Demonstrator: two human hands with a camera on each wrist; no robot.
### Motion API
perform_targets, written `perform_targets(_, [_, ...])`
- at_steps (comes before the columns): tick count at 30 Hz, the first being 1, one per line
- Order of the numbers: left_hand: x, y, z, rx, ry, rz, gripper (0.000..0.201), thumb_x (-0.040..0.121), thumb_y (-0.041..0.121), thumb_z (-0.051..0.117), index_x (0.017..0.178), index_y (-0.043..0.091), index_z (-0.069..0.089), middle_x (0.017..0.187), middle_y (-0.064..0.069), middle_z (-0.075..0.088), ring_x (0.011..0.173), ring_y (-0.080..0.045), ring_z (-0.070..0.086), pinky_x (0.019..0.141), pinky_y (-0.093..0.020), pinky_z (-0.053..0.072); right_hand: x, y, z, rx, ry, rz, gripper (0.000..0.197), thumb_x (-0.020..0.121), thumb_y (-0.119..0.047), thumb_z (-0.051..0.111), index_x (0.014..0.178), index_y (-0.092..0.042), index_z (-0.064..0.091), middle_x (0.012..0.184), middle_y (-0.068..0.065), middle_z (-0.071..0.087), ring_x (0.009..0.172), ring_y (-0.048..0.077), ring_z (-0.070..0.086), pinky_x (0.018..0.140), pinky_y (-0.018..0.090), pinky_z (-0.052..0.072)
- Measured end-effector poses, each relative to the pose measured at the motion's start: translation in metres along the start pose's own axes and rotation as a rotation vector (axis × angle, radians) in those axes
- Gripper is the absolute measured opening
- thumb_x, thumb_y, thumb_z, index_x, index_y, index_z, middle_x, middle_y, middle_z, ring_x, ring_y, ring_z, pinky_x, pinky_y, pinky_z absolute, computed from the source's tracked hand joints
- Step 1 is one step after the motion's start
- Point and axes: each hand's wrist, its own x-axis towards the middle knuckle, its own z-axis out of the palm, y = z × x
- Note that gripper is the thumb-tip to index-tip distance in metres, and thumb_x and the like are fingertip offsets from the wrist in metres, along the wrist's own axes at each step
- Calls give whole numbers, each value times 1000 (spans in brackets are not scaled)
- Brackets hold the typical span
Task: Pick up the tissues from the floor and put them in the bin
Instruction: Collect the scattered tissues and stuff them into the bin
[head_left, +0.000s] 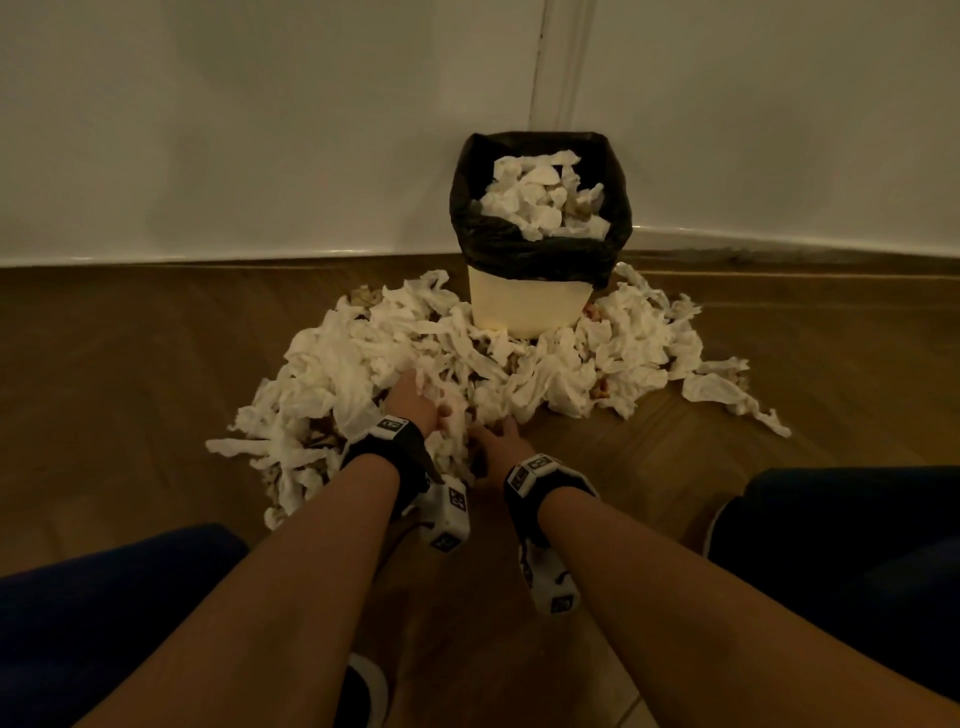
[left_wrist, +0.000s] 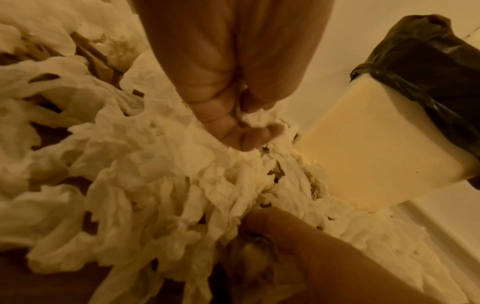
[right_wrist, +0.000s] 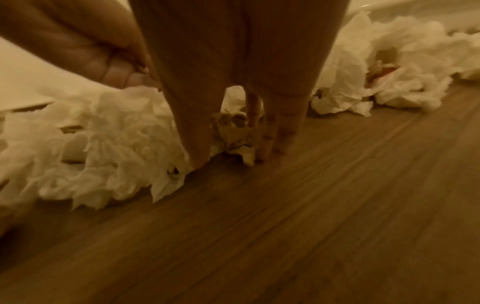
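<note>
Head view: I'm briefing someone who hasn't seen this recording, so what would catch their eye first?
First, the big heap of crumpled white tissues spread over the brown wooden floor around the cream plastic bin. The bin stands against the white wall, its black liner already filled with tissues to near the rim. Nearer the camera, the left hand grips a bunch of tissues while the right hand reaches into the heap's edge.

head view downward, wrist views close — sharing tissues (head_left: 363, 358)

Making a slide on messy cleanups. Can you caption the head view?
Both hands, left hand and right hand, dig into tissues heaped around a half-filled bin.
</note>
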Motion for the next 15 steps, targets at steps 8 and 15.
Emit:
perform_targets(8, [2,6,0,4,1,45,43,95,24,47,131,-1,46,133,-22,50,121,-39,49,101,-43,42,-5,-8,0,-84,-68,-5,46,97,-13,46,142,-13,38,154,13,13,137,33,29,108,38,34])
perform_targets(15, [-2,4,-4,194,45,53,42,99,13,38,140,2,36,140,-21,44,125,-36,46,104,-41,39,-13,18,-18,218,25,127,36,93,-5,45,128,-10,44,132,16,45,116,33,49,91,38,44])
